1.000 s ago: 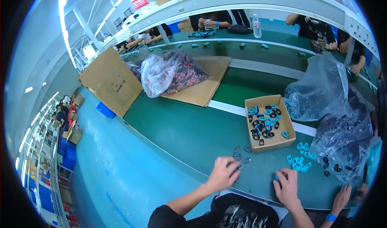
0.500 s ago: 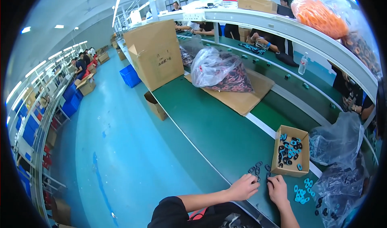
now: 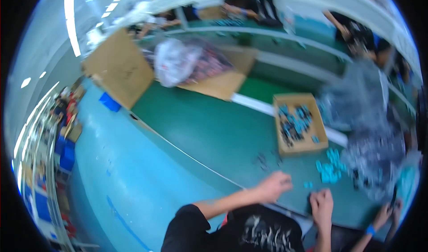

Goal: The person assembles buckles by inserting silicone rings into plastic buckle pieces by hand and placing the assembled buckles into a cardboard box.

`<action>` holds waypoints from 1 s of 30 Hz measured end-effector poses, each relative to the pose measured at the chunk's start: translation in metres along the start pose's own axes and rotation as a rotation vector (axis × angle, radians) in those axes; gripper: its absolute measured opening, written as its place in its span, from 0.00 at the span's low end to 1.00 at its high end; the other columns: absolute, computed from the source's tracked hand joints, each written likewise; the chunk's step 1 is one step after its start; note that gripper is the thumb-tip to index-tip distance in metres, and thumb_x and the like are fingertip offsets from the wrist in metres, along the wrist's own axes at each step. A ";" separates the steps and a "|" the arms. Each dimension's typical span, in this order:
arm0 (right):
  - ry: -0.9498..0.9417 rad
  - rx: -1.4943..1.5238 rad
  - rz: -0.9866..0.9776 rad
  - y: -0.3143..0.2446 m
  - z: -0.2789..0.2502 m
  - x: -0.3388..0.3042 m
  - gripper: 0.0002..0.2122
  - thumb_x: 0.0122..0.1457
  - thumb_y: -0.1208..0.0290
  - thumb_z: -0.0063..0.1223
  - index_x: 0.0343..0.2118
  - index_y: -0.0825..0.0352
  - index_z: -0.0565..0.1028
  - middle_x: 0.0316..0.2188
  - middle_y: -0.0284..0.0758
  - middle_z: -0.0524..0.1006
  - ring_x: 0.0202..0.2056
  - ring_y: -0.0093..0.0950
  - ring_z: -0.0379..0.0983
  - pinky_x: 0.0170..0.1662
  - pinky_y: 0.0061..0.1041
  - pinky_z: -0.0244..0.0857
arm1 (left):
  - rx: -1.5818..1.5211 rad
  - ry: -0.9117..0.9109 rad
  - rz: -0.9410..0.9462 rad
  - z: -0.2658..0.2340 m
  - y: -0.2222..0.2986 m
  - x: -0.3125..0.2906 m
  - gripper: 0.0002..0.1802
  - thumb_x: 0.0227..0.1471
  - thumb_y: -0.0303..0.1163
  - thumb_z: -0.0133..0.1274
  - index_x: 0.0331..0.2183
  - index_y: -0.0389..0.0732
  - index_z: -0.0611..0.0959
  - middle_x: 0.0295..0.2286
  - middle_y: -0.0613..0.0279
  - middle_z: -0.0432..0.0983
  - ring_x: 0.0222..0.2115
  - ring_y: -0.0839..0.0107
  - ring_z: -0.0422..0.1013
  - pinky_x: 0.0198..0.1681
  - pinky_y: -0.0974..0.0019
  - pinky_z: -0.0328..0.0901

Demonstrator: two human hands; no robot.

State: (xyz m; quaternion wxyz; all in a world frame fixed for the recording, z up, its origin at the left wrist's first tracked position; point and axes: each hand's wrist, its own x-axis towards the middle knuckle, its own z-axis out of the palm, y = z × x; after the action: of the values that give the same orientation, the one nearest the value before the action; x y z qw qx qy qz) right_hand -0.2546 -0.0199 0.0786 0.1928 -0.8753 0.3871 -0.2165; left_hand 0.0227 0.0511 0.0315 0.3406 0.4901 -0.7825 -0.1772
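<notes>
My left hand hangs above the near edge of the green bench with its fingers curled in; motion blur hides what they hold, if anything. To its right, my right hand is closed, and a small black piece shows at its fingertips. Loose black oval rings lie beyond my left hand. Two teal pieces sit just past my right hand, near a heap of teal oval rings. Behind them stands an open cardboard box holding mixed black and teal rings.
Clear plastic bags slump right of the box. Farther left, a filled bag rests on flat cardboard beside a tall carton. A co-worker's hands are at the lower right; others work across the bench.
The view has swung right and blurred. My hands have drawn back toward me and apart, away from the black rings. A co-worker's hands have come into view at the lower right.
</notes>
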 end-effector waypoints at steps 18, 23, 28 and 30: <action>0.045 0.145 0.096 0.005 -0.006 -0.002 0.18 0.49 0.77 0.66 0.45 0.69 0.78 0.40 0.39 0.73 0.41 0.38 0.69 0.45 0.33 0.66 | 0.164 -0.050 -0.233 -0.032 0.027 0.036 0.19 0.45 0.26 0.66 0.42 0.37 0.82 0.31 0.55 0.72 0.34 0.54 0.70 0.40 0.56 0.66; 0.065 0.203 0.087 0.006 -0.009 0.007 0.20 0.49 0.76 0.66 0.47 0.69 0.78 0.41 0.39 0.73 0.42 0.38 0.70 0.47 0.33 0.66 | 0.087 -0.094 -0.289 -0.041 0.029 0.039 0.15 0.44 0.23 0.65 0.37 0.37 0.81 0.31 0.54 0.74 0.35 0.52 0.71 0.40 0.55 0.67; 0.024 0.175 -0.025 -0.002 0.005 0.044 0.18 0.50 0.76 0.65 0.45 0.68 0.78 0.38 0.37 0.72 0.40 0.36 0.70 0.44 0.32 0.67 | -0.107 0.053 -0.296 -0.028 0.026 0.038 0.14 0.43 0.20 0.64 0.34 0.36 0.79 0.34 0.54 0.76 0.35 0.53 0.72 0.41 0.56 0.68; -0.042 0.042 -0.103 -0.003 0.015 0.054 0.14 0.50 0.75 0.65 0.41 0.67 0.78 0.35 0.36 0.71 0.38 0.35 0.71 0.41 0.34 0.68 | 0.054 0.053 -0.082 -0.024 0.018 0.034 0.14 0.41 0.19 0.65 0.33 0.37 0.79 0.36 0.55 0.77 0.36 0.54 0.72 0.41 0.56 0.68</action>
State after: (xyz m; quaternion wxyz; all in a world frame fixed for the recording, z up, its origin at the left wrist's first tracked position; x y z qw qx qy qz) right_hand -0.2122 -0.0563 0.0797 0.2079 -0.8942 0.3328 -0.2157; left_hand 0.0182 0.0310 0.0718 0.3403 0.5354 -0.7569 -0.1570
